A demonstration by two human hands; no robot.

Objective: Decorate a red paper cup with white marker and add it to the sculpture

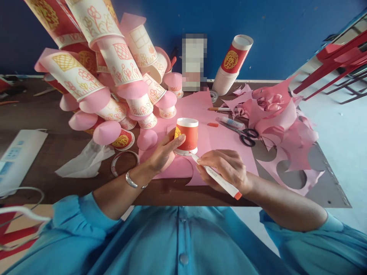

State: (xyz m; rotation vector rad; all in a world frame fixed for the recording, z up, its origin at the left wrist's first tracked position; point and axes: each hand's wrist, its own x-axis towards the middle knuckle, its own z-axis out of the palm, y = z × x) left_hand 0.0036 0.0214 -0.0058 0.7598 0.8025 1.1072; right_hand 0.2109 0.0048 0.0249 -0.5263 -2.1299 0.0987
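A red paper cup (189, 135) with a gold emblem and white rims stands on pink paper (232, 147). My left hand (168, 151) grips its left side, thumb across the front. In my right hand (225, 168) is a white marker pen (219, 179) with an orange end; its tip meets the cup's lower white rim. Close by on the paper are an orange marker cap (212, 124), scissors (243, 133) with black handles and a glue tube (231, 122).
At the left rises a tower of decorated paper cups (124, 63) with pink paper cones. Stacked cups (232, 63) stand behind, right. Pink paper scraps (282, 114) cover the right side; a tape roll (125, 162) and crumpled white plastic (87, 162) lie left.
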